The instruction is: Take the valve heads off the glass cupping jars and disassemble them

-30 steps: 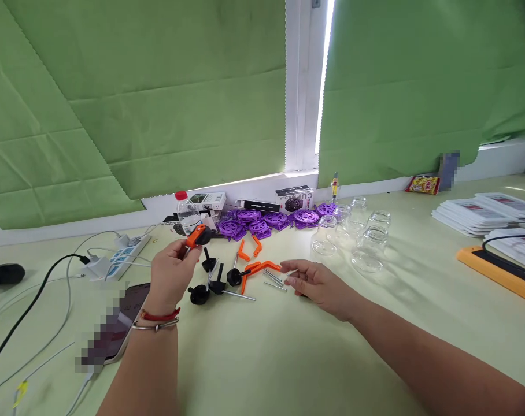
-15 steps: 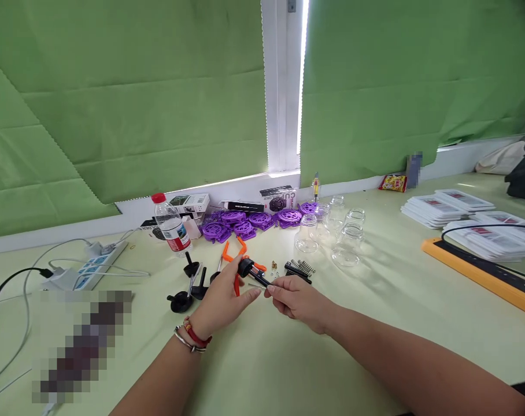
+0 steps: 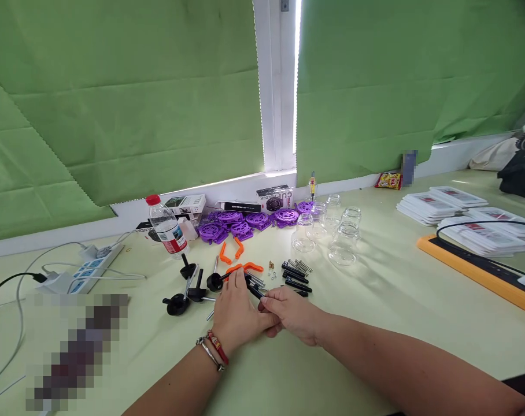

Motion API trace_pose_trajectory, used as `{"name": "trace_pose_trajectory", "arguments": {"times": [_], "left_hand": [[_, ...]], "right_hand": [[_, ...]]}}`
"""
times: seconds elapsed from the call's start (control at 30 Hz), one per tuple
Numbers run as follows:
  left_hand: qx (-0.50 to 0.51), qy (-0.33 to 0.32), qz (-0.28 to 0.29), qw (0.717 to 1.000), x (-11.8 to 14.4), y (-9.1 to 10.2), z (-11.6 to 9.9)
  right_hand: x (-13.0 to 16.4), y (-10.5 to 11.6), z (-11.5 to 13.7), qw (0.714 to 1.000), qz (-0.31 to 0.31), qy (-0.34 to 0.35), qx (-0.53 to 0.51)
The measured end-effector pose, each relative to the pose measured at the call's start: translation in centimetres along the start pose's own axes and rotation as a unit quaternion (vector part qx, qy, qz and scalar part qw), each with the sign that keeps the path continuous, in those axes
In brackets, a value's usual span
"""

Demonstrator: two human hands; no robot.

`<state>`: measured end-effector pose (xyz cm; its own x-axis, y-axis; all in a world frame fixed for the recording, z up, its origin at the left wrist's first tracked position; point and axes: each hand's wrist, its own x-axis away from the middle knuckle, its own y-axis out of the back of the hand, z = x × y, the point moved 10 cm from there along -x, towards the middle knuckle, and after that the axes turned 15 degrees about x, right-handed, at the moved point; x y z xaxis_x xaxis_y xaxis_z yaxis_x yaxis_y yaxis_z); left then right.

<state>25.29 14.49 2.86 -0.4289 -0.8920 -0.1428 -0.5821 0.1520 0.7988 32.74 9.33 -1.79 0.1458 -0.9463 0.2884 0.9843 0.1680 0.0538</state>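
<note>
Since half a second ago we have brought both hands lower and nearer to us, so the small black and orange part [image 3: 250, 283] now sits low over the table [image 3: 375, 323] instead of raised above it; we judge the fitting work goes on. Our left hand [image 3: 234, 312] is curled around this part from the left, and our right hand [image 3: 291, 312] pinches a thin black piece against it, fingers closed, both wrists low, just near the loose black knobs [image 3: 188, 286] and orange clips [image 3: 230, 251].

Red and silver bracelets [image 3: 213, 349], bare forearms.
</note>
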Motion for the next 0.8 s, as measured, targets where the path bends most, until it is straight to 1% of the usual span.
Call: {"name": "trace_pose_trajectory", "arguments": {"times": [0.13,0.23,0.37,0.43,0.5,0.53,0.57,0.6,0.67,0.7,0.73,0.8], "left_hand": [[-0.017,0.008,-0.029,0.999,0.2,0.1,-0.2],[-0.015,0.005,-0.037,0.999,0.4,0.0,-0.5],[-0.010,0.006,-0.044,0.999,0.5,0.1,-0.5],[-0.012,0.004,-0.049,0.999,0.5,0.3,-0.4],[-0.015,0.002,-0.048,0.999,0.5,0.3,-0.3],[-0.016,0.000,-0.046,0.999,0.5,0.3,-0.3],[-0.016,-0.004,-0.043,0.999,0.5,0.2,-0.3],[-0.015,-0.008,-0.041,0.999,0.5,0.2,-0.4],[-0.010,-0.021,-0.039,0.999,0.5,0.0,-0.6],[-0.006,-0.024,-0.037,0.999,0.5,0.0,-0.7],[-0.003,-0.025,-0.033,0.999,0.4,-0.1,-0.7],[-0.001,-0.022,-0.025,0.999,0.3,-0.3,-0.6]], "right_hand": [[-0.3,-0.2,-0.6,0.999,-0.011,-0.018,-0.044],[-0.3,-0.1,-0.7,0.998,-0.015,-0.020,-0.052],[-0.4,-0.1,-0.7,0.999,-0.005,-0.015,-0.050],[-0.5,-0.2,-0.6,1.000,0.004,-0.012,-0.012],[-0.6,0.2,-0.5,0.997,-0.001,-0.010,0.073],[-0.6,0.5,-0.2,0.991,-0.012,0.000,0.136],[-0.5,1.0,0.4,0.978,-0.028,0.019,0.207],[-0.3,1.4,1.0,0.959,-0.046,0.042,0.276],[0.3,2.0,2.3,0.912,-0.079,0.087,0.393],[0.7,2.2,2.7,0.892,-0.093,0.101,0.431],[1.0,2.5,2.9,0.879,-0.106,0.104,0.453],[1.5,3.2,3.0,0.867,-0.129,0.105,0.469]]}}
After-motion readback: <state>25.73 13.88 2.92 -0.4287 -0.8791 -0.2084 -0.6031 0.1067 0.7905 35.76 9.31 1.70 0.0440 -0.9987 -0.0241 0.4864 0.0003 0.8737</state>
